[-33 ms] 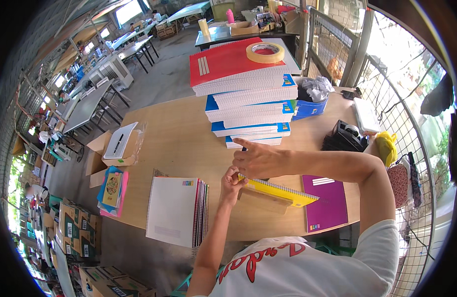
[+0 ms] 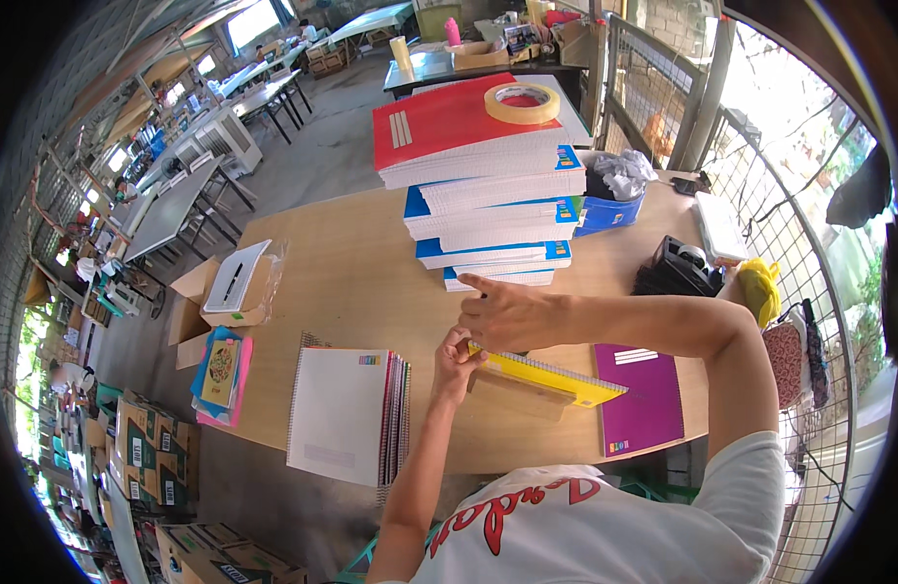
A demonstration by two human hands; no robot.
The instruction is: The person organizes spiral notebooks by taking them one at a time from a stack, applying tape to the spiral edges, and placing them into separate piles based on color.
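Observation:
My left hand point(image 2: 456, 362) pinches the left end of a yellow spiral notebook point(image 2: 556, 378). The notebook stands tilted on its edge above the table, its wire coil running along the top. Over that same end is my right hand point(image 2: 512, 316), its index finger stretched out to the left and the other fingers curled in. Whatever the curled fingers hold is hidden. A purple notebook point(image 2: 641, 404) lies flat to the right, just beyond the yellow one. Left of my left forearm rests a stack of spiral notebooks with a white back cover point(image 2: 338, 414) on top.
Ahead rises a tall stack of notebooks point(image 2: 497, 209), with a tape roll point(image 2: 521, 102) on its red top cover. A blue bin point(image 2: 609, 216) and a black tape dispenser point(image 2: 678, 268) stand at the right. An open carton point(image 2: 191, 331) sits by the table's left edge.

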